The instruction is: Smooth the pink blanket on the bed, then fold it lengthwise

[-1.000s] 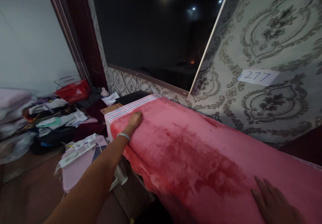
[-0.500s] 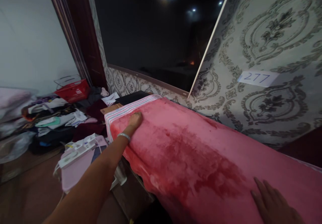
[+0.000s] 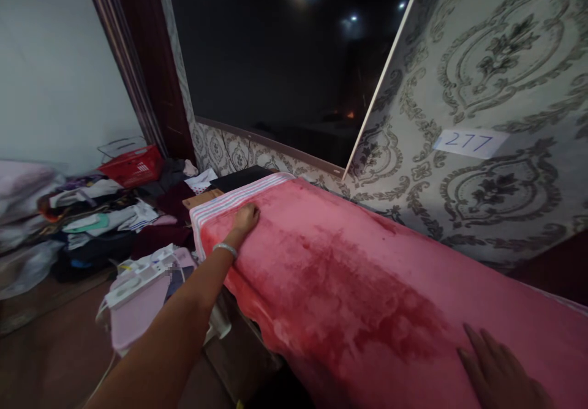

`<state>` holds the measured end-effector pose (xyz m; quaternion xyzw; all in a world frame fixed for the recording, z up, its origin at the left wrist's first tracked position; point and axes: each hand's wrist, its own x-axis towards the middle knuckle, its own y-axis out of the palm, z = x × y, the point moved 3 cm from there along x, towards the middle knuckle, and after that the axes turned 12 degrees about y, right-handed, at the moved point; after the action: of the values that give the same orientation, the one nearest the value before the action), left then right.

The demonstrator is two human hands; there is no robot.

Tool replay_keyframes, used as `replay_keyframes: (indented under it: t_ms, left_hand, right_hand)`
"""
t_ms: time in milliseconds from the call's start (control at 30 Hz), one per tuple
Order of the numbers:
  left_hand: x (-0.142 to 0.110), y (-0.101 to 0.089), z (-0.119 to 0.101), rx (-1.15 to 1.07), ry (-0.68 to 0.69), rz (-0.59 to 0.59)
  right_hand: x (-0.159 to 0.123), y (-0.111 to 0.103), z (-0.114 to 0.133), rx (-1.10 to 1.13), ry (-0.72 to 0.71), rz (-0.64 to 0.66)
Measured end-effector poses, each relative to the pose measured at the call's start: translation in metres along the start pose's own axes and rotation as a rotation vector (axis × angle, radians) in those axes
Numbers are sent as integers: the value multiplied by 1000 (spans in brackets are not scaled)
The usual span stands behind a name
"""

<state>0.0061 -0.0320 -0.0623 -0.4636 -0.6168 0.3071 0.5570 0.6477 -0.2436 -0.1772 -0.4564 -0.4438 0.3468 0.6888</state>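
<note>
The pink cloth [image 3: 362,225] lies spread below the television [image 3: 275,54]. The left hand [image 3: 246,218] curls on it, pinching or not I cannot tell; the right hand [image 3: 500,367] rests, fingers [image 3: 476,343] apart. Smoothing seems the step; next calls for even tension.

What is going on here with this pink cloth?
A person's left hand is curled on the pink cloth, near its striped edge; whether it grips is unclear. The right hand rests on the cloth with fingers extended. The cloth lies spread out below a dark screen, and heaped clothes lie to the left.
</note>
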Motion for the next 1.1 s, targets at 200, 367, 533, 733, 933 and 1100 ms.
replay_keyframes:
  t_ms: [200,367,533,733,933,1100]
  left_hand:
    - [0,-2,-2,86,-20,-9]
    - [2,0,-7,115,57,40]
    - [5,8,-9,141,72,79]
    - [10,8,-9,158,70,135]
    - [15,-6,-13,132,56,238]
    - [-9,0,-70,96,189,246]
  right_hand:
    - [-3,-27,22,-1,44,39]
    - [-5,-41,36,5,95,34]
    - [-6,-42,36,-4,79,54]
    - [-6,-41,35,-17,78,32]
    - [-5,-45,43,-35,74,51]
    - [-2,-46,46,-56,90,67]
